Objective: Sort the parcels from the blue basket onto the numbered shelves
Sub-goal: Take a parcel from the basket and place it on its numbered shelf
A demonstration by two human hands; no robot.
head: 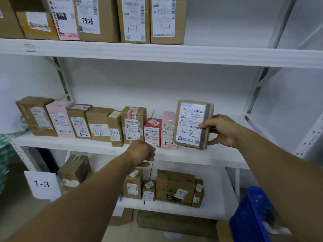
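right hand (222, 131) pinches rectangular cardboard parcel (191, 124) just beside pink box (168, 131).

- The left arm (83, 198) stretches forward from the lower left, bare and nearly straight.
- The left hand (141, 152) shows its back to the camera, with the wrist bent down. Its fingers curl loosely under and hold nothing that shows.
- The right arm (276, 165) reaches in from the lower right, higher than the left.
- The right hand (222, 131) grips a parcel (189, 124) by its right edge. One digit lies on the front face and another sits lower at the edge.
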